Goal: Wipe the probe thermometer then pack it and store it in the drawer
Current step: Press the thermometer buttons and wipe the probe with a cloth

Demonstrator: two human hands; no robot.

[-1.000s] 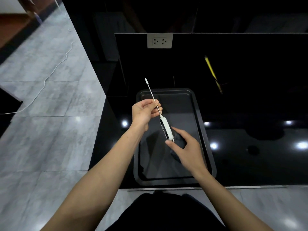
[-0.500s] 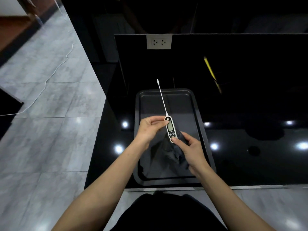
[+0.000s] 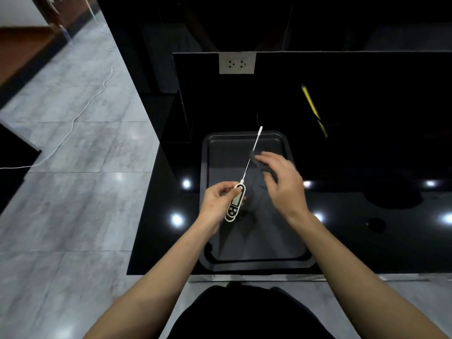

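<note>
The white probe thermometer [image 3: 235, 203] hangs above the dark tray [image 3: 254, 263], its display facing up and its thin metal probe pointing up and to the right. My left hand [image 3: 217, 204] pinches the top of its body. My right hand [image 3: 281, 182] holds a dark cloth [image 3: 259, 160] pressed against the middle of the probe. The cloth is dark and blurred, so its full shape is hard to make out.
The glossy black counter [image 3: 367, 228] carries the tray near its front edge. A yellow pen-like object [image 3: 311, 106] lies at the back right. A white wall socket [image 3: 236, 62] sits behind. Grey tiled floor with a white cable [image 3: 80, 113] lies left.
My left hand slid from the probe to the thermometer's body and took it over. My right hand let go of the body, picked up the dark cloth and moved to the probe.
</note>
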